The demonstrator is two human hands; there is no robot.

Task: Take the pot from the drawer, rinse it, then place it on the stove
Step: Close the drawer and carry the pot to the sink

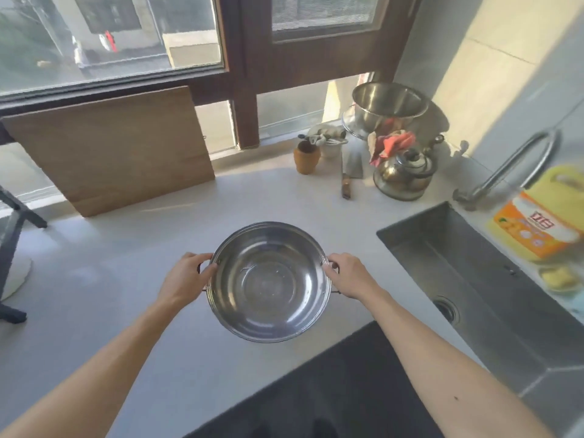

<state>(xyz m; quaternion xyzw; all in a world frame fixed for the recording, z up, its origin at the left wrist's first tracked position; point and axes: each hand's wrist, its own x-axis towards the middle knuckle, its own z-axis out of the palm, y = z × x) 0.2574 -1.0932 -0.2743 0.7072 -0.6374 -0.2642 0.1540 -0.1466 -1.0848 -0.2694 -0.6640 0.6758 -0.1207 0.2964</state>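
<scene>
A round stainless steel pot (268,281) with two small side handles is held over the grey countertop (120,295), its empty inside facing up. My left hand (186,276) grips the left handle and my right hand (347,275) grips the right handle. The steel sink (493,298) lies to the right of the pot, with a curved tap (518,162) behind it. No stove or drawer shows in the head view.
A wooden cutting board (110,153) leans against the window at the left. At the back stand a brown jar (306,158), a cleaver (349,170), a kettle (404,175) and a steel colander (388,105). A yellow soap bottle (537,216) sits by the sink.
</scene>
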